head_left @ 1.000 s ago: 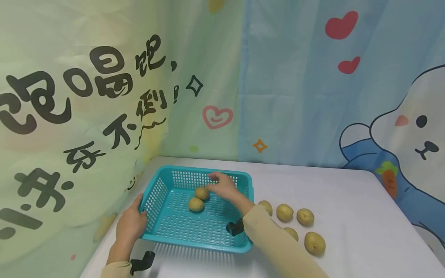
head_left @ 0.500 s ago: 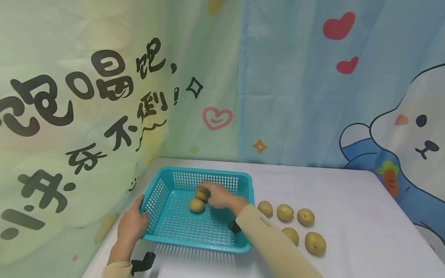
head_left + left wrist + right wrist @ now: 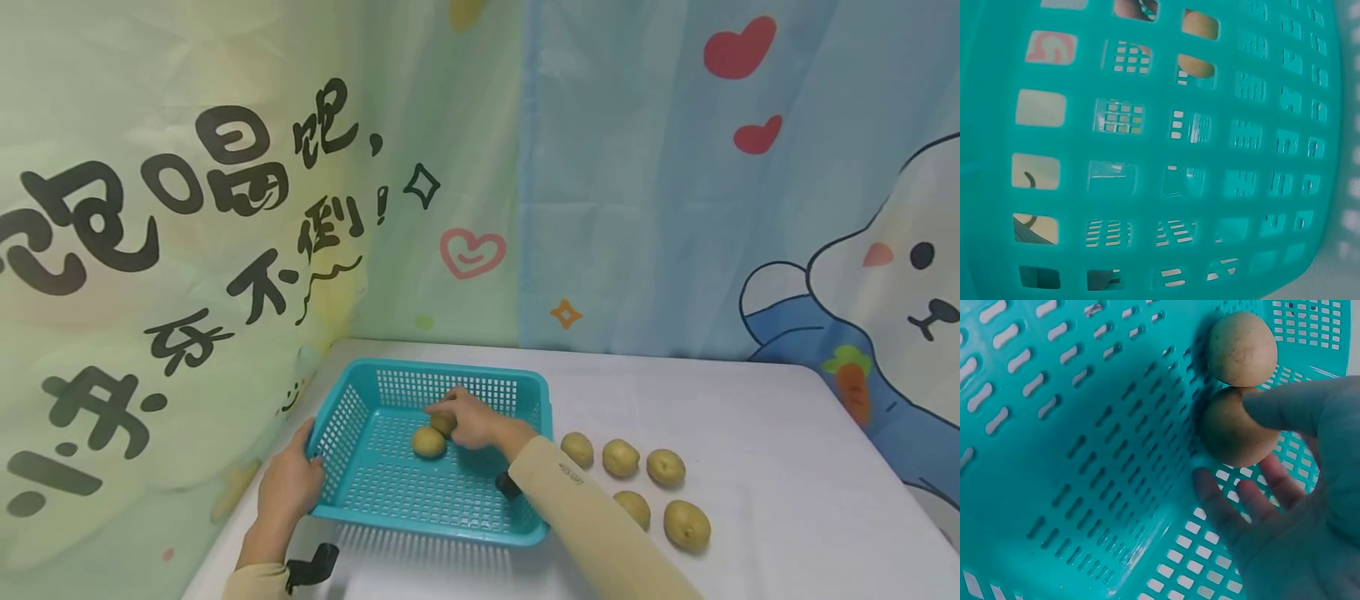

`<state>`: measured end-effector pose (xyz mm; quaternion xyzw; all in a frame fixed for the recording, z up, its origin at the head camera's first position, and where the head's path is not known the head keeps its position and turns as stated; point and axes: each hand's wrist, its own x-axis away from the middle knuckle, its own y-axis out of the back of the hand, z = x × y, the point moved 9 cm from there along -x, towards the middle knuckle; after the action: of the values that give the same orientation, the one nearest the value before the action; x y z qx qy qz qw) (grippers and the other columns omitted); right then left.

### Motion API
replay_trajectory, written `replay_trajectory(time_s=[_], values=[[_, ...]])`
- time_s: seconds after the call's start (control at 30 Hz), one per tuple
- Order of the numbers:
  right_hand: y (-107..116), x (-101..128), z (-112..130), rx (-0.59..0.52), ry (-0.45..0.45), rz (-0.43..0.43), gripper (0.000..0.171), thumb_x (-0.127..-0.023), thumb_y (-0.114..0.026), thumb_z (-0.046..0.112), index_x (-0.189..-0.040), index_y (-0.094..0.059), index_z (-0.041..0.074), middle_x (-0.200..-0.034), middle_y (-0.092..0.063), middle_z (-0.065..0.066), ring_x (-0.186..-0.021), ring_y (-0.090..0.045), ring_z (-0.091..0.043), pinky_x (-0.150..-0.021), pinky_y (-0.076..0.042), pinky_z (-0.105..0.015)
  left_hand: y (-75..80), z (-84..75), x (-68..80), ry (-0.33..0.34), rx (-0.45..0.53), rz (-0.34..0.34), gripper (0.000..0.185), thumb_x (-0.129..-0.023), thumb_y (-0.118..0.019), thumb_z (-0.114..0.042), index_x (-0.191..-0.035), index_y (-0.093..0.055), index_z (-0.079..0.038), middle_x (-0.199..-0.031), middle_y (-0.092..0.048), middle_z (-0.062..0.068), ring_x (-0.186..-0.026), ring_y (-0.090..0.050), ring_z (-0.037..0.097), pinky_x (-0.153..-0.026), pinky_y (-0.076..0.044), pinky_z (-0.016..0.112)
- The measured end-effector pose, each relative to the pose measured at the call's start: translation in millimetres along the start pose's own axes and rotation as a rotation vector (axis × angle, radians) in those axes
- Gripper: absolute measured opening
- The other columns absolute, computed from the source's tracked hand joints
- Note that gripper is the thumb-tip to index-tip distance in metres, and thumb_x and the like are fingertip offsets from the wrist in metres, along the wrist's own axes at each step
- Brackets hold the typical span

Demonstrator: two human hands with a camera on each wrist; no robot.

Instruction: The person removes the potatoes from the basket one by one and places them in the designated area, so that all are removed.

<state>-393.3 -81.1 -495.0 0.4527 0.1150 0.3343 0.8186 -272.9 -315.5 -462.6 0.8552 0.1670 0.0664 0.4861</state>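
Worktop (image 3: 750, 433) first: a white surface carrying a teal basket (image 3: 390, 512) near its left edge and five loose potatoes (image 3: 620, 457) in two short rows just right of the basket. Two potatoes lie touching one another inside the basket, towards its far wall; the nearer one (image 3: 428, 442) lies free, and the far potato (image 3: 1235, 428) is under the right hand.

Judged from this, the step in hand is the setting down of a potato in the basket; a release and a withdrawal over the right rim would be called for next, towards the loose row on the worktop.

The basket is steadied at its left rim by the left hand (image 3: 288, 483), whose fingers are curled over the edge in a firm grip; the left wrist view is filled by the mesh wall alone.

The right hand (image 3: 468, 419) is reached in over the right rim, forearm sloping down and wrist low. Its grip is partly closed: the thumb (image 3: 1285, 406) is laid on top of the potato, the other fingers (image 3: 1222, 506) are spread beneath it against the basket floor.
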Motion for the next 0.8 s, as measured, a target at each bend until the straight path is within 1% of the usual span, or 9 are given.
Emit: replay_trajectory(time_s=[0.1,0.2,0.3,0.4,0.5,0.57,0.63,0.7,0.8], values=[[2,0,0,-0.001,-0.005,-0.028,0.056,-0.086,-0.063,-0.001,-0.138,-0.057,0.02,-0.132,-0.041,-0.012,-0.106,-0.052,-0.023,-0.08,-0.047,-0.034,-0.2,1.6,0.3,0.008,0.003,0.002,0.061,-0.092,-0.053,-0.005,-0.149,-0.032,0.0,-0.118,-0.057,0.038,-0.071,-0.059,0.03,-0.053,-0.042,0.036],[3,0,1,-0.017,-0.004,-0.049,0.048,-0.086,-0.065,0.003,-0.132,-0.059,0.015,-0.126,-0.044,-0.01,-0.1,-0.052,-0.021,-0.08,-0.048,-0.034,-0.2,2.6,0.8,0.014,0.008,0.008,0.061,-0.093,-0.053,-0.005,-0.15,-0.032,0.0,-0.119,-0.057,0.038,-0.071,-0.058,0.029,-0.053,-0.041,0.035],[6,0,1,-0.033,0.011,-0.088,0.032,-0.087,-0.067,0.004,-0.117,-0.064,0.012,-0.118,-0.052,-0.007,-0.098,-0.053,-0.02,-0.08,-0.047,-0.034,1.0,2.6,0.4,0.012,0.011,0.008,0.061,-0.093,-0.053,-0.005,-0.15,-0.032,0.0,-0.12,-0.057,0.038,-0.07,-0.058,0.029,-0.052,-0.041,0.035],[11,1,1,-0.054,0.011,-0.127,0.012,-0.087,-0.069,0.006,-0.097,-0.064,0.012,-0.103,-0.057,-0.002,-0.09,-0.053,-0.018,-0.075,-0.046,-0.034,2.6,1.4,-0.5,0.004,0.014,0.002,0.061,-0.093,-0.053,-0.005,-0.15,-0.032,0.0,-0.12,-0.057,0.037,-0.07,-0.058,0.029,-0.052,-0.04,0.035],[15,3,-2,-0.069,-0.013,-0.148,0.012,-0.087,-0.071,0.009,-0.085,-0.059,0.01,-0.091,-0.054,-0.001,-0.08,-0.05,-0.017,-0.068,-0.044,-0.032,3.3,-0.2,-0.8,-0.003,0.019,-0.002,0.061,-0.093,-0.053,-0.005,-0.149,-0.032,0.0,-0.121,-0.057,0.037,-0.071,-0.059,0.029,-0.053,-0.04,0.034],[16,4,-3,-0.067,-0.031,-0.149,0.016,-0.084,-0.074,0.011,-0.087,-0.058,0.009,-0.09,-0.053,-0.002,-0.079,-0.049,-0.017,-0.067,-0.044,-0.032,3.5,-0.3,-0.2,0.0,0.023,0.0,0.061,-0.092,-0.053,-0.005,-0.149,-0.033,0.0,-0.121,-0.057,0.037,-0.072,-0.059,0.03,-0.052,-0.04,0.034],[15,5,-4,-0.053,-0.053,-0.137,0.022,-0.082,-0.076,0.012,-0.096,-0.06,0.007,-0.096,-0.054,-0.005,-0.081,-0.049,-0.018,-0.068,-0.044,-0.033,3.5,-0.5,0.4,0.003,0.023,0.002,0.061,-0.093,-0.053,-0.005,-0.149,-0.033,0.0,-0.123,-0.056,0.037,-0.074,-0.059,0.03,-0.053,-0.041,0.034],[13,6,-5,-0.036,-0.079,-0.113,0.033,-0.079,-0.076,0.013,-0.108,-0.061,0.007,-0.104,-0.053,-0.008,-0.082,-0.05,-0.019,-0.068,-0.045,-0.034,3.5,-0.5,0.6,0.005,0.023,0.004,0.061,-0.093,-0.053,-0.005,-0.149,-0.033,0.0,-0.123,-0.056,0.037,-0.074,-0.059,0.03,-0.053,-0.04,0.034],[9,10,-8,0.01,-0.123,-0.062,0.041,-0.078,-0.076,0.015,-0.116,-0.063,0.011,-0.11,-0.049,-0.01,-0.082,-0.049,-0.02,-0.067,-0.044,-0.034,3.8,-0.9,0.5,0.004,0.025,0.004,0.061,-0.092,-0.053,-0.005,-0.149,-0.033,0.0,-0.122,-0.056,0.037,-0.072,-0.059,0.03,-0.052,-0.04,0.034]])
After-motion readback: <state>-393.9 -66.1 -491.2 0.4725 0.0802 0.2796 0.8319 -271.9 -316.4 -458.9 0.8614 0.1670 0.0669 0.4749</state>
